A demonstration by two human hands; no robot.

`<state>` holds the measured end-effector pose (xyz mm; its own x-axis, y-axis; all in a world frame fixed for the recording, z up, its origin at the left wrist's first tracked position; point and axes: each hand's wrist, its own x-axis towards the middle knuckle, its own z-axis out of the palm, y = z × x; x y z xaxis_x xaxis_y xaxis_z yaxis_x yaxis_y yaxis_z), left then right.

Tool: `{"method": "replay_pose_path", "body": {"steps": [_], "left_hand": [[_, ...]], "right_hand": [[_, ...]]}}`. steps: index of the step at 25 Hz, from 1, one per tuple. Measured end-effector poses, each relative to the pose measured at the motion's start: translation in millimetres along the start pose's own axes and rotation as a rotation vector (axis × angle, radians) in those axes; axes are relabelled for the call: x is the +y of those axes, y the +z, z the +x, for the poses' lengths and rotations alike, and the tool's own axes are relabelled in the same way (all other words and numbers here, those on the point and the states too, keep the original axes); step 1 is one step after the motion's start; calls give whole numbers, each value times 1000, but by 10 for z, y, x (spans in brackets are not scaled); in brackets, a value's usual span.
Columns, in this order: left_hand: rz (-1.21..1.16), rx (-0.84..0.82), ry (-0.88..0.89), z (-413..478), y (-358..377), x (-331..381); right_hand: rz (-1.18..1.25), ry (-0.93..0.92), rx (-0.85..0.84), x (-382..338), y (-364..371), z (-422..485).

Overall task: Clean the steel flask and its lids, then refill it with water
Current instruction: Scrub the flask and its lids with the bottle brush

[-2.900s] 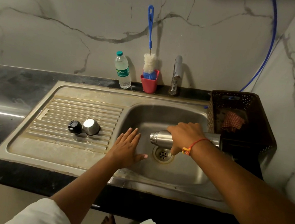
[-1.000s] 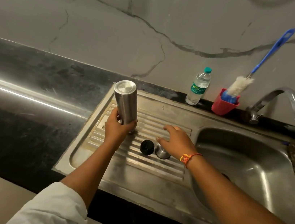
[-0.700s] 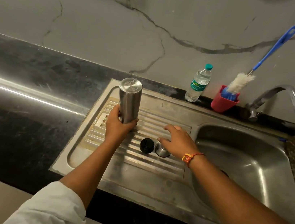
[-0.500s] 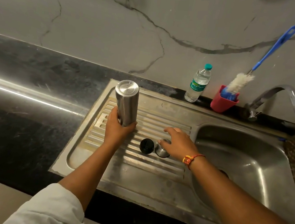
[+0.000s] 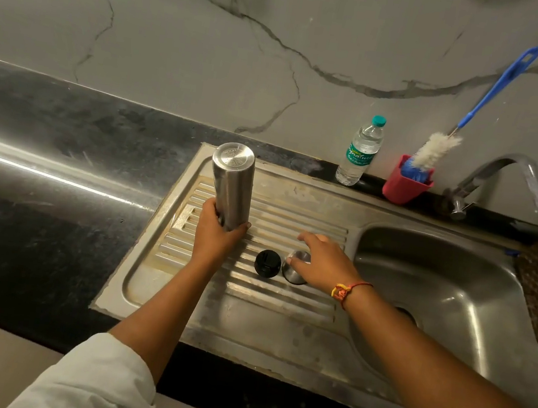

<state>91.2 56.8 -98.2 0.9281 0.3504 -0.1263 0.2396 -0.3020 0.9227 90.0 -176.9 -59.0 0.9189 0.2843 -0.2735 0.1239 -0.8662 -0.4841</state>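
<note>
Gripping the steel flask (image 5: 232, 181) at its lower end, the left hand (image 5: 218, 238) keeps its fingers clamped round it, base up, over the drainboard (image 5: 246, 308). At the flask's 4 o'clock, the right hand (image 5: 325, 263) curls its fingers round the steel lid (image 5: 294, 274), with the black lid (image 5: 267, 263) just beside at 9 o'clock.
</note>
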Motion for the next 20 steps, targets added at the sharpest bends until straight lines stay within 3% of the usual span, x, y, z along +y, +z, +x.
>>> {"method": "replay_pose_path", "body": {"steps": [8,11,15,20], "left_hand": [[190,99,-33,-268,65,-136],[222,191,82,-556,133,-117],[250,5,310,-784,261,-127],[414,-171,403,-755,377,-164]], "right_hand": [[12,-18,7,8,15,-62],[3,-23,3,20,23,-94],[-41,-17,8,39,62,-122],[-45,-19,28,68,129,-171]]}}
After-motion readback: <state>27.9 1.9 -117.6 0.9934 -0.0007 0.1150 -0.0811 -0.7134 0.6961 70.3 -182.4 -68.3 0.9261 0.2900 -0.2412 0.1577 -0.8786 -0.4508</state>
